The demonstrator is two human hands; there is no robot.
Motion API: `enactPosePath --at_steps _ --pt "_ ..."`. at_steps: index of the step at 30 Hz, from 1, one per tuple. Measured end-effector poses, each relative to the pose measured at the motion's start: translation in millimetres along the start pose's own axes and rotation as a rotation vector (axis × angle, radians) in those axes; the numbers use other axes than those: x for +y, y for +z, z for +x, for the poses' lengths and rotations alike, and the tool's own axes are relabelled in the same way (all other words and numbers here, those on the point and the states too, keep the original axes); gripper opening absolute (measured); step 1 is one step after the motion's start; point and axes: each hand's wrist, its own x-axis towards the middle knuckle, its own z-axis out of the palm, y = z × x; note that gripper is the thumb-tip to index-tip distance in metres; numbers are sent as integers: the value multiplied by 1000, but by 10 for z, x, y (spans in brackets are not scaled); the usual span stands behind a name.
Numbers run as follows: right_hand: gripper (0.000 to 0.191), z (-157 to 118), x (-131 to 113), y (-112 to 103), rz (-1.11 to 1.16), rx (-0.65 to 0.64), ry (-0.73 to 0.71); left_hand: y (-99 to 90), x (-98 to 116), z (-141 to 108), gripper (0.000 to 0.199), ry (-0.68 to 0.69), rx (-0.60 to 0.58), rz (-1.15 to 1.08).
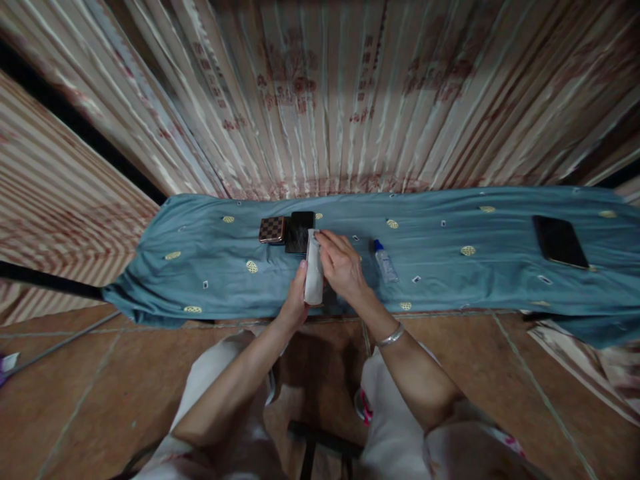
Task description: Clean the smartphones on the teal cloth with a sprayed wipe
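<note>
L hand (pixel 299 290) wrapped on whitish obj. (pixel 314 273), R hand (pixel 341 265) half-curled w/ fingertips at far end, grip unclear.

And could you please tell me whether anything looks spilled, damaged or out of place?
Nothing looks clearly spilled or broken. The teal cloth is a little untidy: it is creased, and its left end hangs in loose folds. The pale object between the left hand and right hand shows too little detail to judge.

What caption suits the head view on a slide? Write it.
Left hand holding a pale object, right hand at its far end, over a patterned teal cloth.
</note>
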Motion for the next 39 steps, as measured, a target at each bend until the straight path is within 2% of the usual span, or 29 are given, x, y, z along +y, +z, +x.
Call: enactPosePath --at_steps 4,15,20,27,32,39 --pt "37 22 101 11 14 33 50 -15 35 -31 40 38 2 106" --pt "34 -4 170 78 39 33 132 -12 149 -4 53 17 -25 24" --pt "33 -38 106 117 23 7 95 10 246 -16 52 15 -39 -39" --pt "35 -99 -23 129 -34 -67 -39 2 317 35 46 94 -40 -167" --pt "36 -163 -151 111 -54 -108 -132 -3 395 58 44 120 26 -231" --pt "36 -312 -257 99 -52 -133 -219 -60 453 86 46 128 15 -190"
